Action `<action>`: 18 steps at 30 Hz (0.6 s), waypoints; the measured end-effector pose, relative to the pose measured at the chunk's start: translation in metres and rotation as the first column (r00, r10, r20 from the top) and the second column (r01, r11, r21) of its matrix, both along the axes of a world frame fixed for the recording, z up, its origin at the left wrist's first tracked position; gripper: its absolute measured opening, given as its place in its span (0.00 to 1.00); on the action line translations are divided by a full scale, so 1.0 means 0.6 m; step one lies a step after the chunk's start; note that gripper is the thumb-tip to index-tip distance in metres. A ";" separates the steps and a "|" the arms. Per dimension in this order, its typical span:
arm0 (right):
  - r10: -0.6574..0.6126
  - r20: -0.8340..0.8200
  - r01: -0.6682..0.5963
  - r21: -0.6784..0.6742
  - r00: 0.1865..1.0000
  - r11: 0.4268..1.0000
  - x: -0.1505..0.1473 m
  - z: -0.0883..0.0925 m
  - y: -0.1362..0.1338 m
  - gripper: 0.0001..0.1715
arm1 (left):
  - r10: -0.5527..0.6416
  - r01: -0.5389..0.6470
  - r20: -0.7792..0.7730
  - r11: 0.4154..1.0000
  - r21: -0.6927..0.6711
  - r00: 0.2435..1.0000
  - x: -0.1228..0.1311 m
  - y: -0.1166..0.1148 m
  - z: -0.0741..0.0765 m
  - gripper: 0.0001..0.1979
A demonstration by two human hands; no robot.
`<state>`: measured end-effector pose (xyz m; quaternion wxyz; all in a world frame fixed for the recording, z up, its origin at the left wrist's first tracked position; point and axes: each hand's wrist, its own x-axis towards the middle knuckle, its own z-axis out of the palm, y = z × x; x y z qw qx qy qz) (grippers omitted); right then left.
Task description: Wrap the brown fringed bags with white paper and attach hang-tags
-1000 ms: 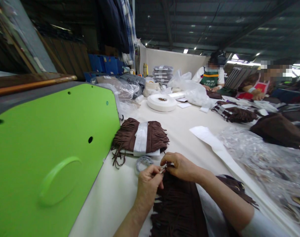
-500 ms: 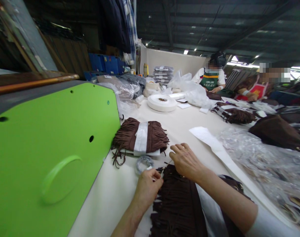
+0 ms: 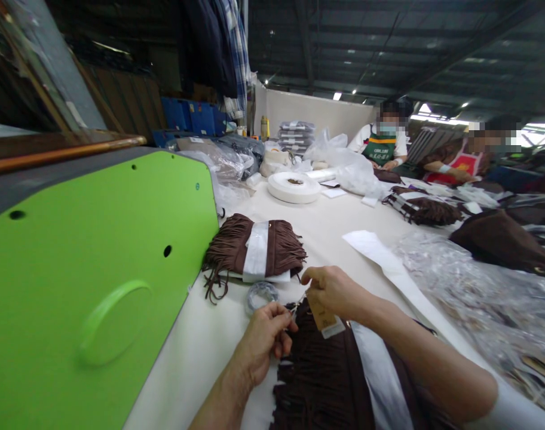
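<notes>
A dark brown fringed suede piece [image 3: 321, 376], with a pale wrap band [image 3: 380, 373] across it, lies in front of me. At its upper left edge my left hand [image 3: 268, 337] is closed, thumb and forefinger pinching a thin white tag string [image 3: 294, 309]. My right hand [image 3: 335, 292] is just to the right, fingers bent and closed over the other part of the string. Below its fingers hangs a tan hang tag [image 3: 320, 313] with a white label [image 3: 334, 328], resting over the fringe. The exact grip of the right fingertips is partly hidden.
A second banded fringed bundle [image 3: 272, 254] and a tape roll [image 3: 261, 295] lie ahead. The green machine panel [image 3: 120, 269] bounds the left. A white strip roll [image 3: 294, 187] stands farther back; clear plastic bags [image 3: 470, 286] cover the right. Two co-workers sit at the far right.
My right hand has drawn slightly down and left, and the tan tag now shows beneath it. My left hand has turned a little, staying by the fringed piece's upper edge.
</notes>
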<state>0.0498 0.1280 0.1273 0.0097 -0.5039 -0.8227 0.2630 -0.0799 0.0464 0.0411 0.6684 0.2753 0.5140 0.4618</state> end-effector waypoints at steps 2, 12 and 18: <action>-0.100 -0.076 0.083 -0.201 0.992 0.976 0.002 -0.003 0.000 0.15 | 0.031 -0.030 0.053 1.000 -0.009 0.998 -0.001 0.000 0.003 0.19; -0.580 -0.407 -0.044 -0.842 0.705 0.537 0.021 -0.064 -0.060 0.28 | -0.003 0.004 0.115 1.000 -0.010 0.993 -0.010 -0.003 0.006 0.21; -0.666 -0.464 0.042 -0.802 0.583 0.596 0.009 -0.087 -0.074 0.26 | 0.013 -0.010 0.085 0.999 -0.035 0.996 -0.019 -0.030 0.004 0.22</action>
